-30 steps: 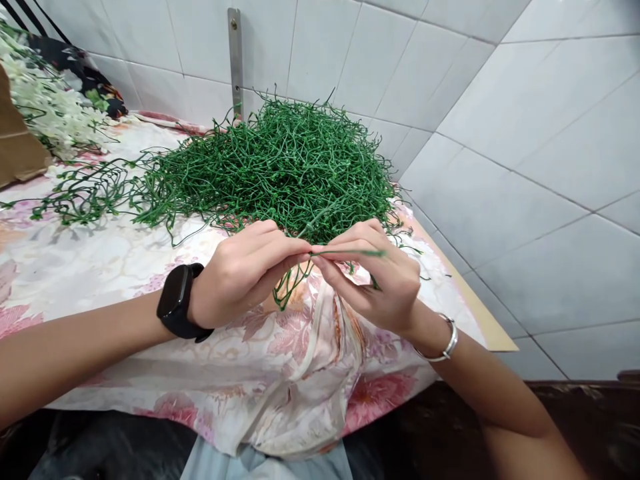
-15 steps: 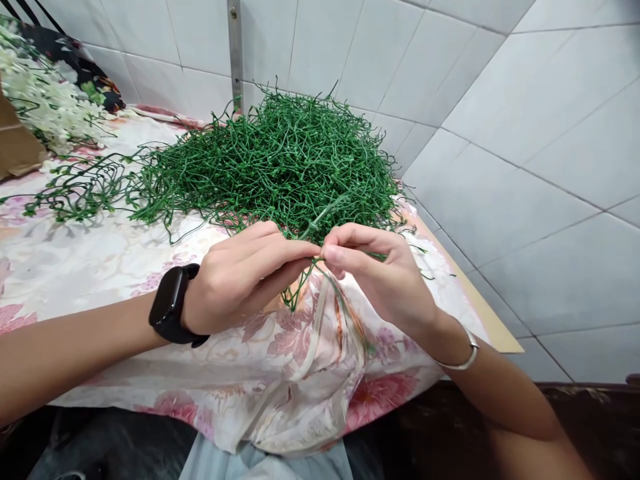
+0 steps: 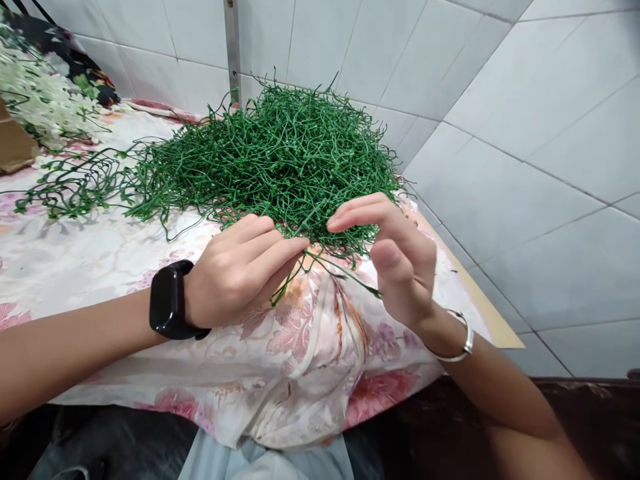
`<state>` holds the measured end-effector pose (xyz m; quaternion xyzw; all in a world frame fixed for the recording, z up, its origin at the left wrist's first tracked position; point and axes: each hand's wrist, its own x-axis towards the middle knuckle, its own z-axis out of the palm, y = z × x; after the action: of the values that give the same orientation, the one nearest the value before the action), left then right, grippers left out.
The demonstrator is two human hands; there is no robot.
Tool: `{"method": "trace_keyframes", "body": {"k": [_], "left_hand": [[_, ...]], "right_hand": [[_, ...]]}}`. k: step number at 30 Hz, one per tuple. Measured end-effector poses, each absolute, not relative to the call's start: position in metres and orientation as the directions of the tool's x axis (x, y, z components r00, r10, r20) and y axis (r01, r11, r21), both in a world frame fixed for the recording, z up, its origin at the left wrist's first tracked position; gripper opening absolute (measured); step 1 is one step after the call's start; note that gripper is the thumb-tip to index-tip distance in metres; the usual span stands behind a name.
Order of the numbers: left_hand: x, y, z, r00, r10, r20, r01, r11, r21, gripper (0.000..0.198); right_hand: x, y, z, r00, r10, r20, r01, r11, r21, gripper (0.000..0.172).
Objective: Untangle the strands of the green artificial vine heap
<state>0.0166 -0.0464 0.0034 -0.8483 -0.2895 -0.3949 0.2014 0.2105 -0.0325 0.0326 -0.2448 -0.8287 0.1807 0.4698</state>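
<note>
My left hand (image 3: 243, 270), with a black watch on its wrist, pinches a few thin green stems (image 3: 330, 263) between thumb and fingers. The stems fan out below and to the right of the fingertips. To the right, my right hand (image 3: 395, 257) has its thumb and fingers apart and holds nothing; a stem tip ends close to its palm. A silver bangle circles that wrist. Just beyond both hands lies a big tangled pile of green stems (image 3: 295, 153).
A floral cloth (image 3: 100, 267) covers the table. White flowers (image 3: 47, 93) and a cardboard piece (image 3: 14, 140) are at the far left. Tiled walls (image 3: 325, 40) stand behind and at the right, and a board edge (image 3: 493, 320) shows beside the cloth.
My right hand has let go of the stems, opened and moved right, away from my left hand. My left hand, still pinching the stems, has shifted slightly left.
</note>
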Motion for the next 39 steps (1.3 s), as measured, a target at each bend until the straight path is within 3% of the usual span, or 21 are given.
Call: {"method": "trace_keyframes", "body": {"k": [3,7,10,14,17,22,29,34,39], "left_hand": [[0.015,-0.045,0.000,0.549,0.282,0.787,0.645,-0.741,-0.185,0.017],[0.016,-0.045,0.000,0.581,0.222,0.783,0.619,-0.745,-0.248,0.018],[0.018,-0.046,0.001,0.580,0.241,0.778,0.608,-0.763,-0.217,0.020],[0.020,-0.047,0.006,0.557,0.341,0.758,0.581,-0.811,-0.062,0.017],[0.021,-0.047,0.009,0.541,0.384,0.748,0.565,-0.825,0.015,0.019],[0.018,-0.045,0.005,0.572,0.368,0.733,0.576,-0.817,-0.039,0.024],[0.016,-0.043,-0.001,0.593,0.328,0.736,0.578,-0.809,-0.105,0.025],[0.017,-0.042,-0.003,0.571,0.363,0.736,0.612,-0.786,-0.088,0.030],[0.018,-0.043,-0.002,0.504,0.406,0.762,0.688,-0.722,-0.070,0.032]], "right_hand": [[0.206,-0.030,0.031,-0.469,0.680,0.564,0.269,0.718,-0.642,0.035],[0.202,-0.031,0.031,-0.548,0.738,0.392,0.353,0.630,-0.692,0.020],[0.202,-0.029,0.032,-0.587,0.731,0.348,0.360,0.621,-0.697,0.017],[0.206,-0.026,0.032,-0.583,0.740,0.336,0.366,0.608,-0.705,0.013],[0.207,-0.025,0.031,-0.583,0.752,0.306,0.295,0.547,-0.783,0.013],[0.206,-0.024,0.029,-0.637,0.746,0.195,0.140,0.360,-0.922,0.013],[0.204,-0.019,0.028,-0.601,0.791,0.116,0.194,0.285,-0.939,0.015],[0.204,-0.017,0.026,-0.625,0.762,0.172,0.207,0.374,-0.904,0.011],[0.203,-0.018,0.024,-0.590,0.761,0.270,0.112,0.409,-0.906,0.025]]}}
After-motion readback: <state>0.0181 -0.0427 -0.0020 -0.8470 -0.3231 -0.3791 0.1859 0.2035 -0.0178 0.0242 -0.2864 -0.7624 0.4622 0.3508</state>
